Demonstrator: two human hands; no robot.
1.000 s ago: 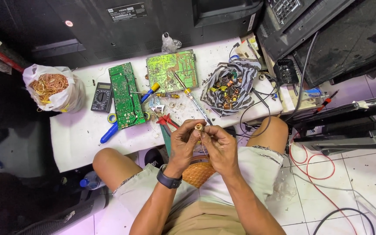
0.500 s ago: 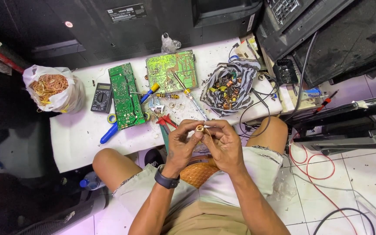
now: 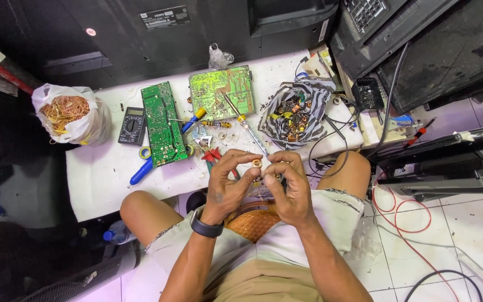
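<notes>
- Coil [image 3: 257, 163]: small ring-shaped part, pinched between both hands above the lap, just off the counter's [image 3: 101, 179] near edge; held high and close, likely for a clear look.
- Bag [image 3: 71, 114] of copper wire: counter's far left.
- Meter [image 3: 132, 126], two green boards [image 3: 163, 126] [image 3: 222, 92], screwdrivers [image 3: 157, 157]: mid-counter, within reach.
- Left hand [image 3: 225, 187]: fingers closed on the coil, watch on wrist.
- Basket [image 3: 252, 222]: in the lap, under the hands, placed to catch scraps, I judge.
- Right hand [image 3: 290, 187]: fingertips closed on the coil's other side.
- Striped cloth [image 3: 294, 112] of parts: right.
- Versus half a second ago: grip and layout much the same; hands barely shifted.
</notes>
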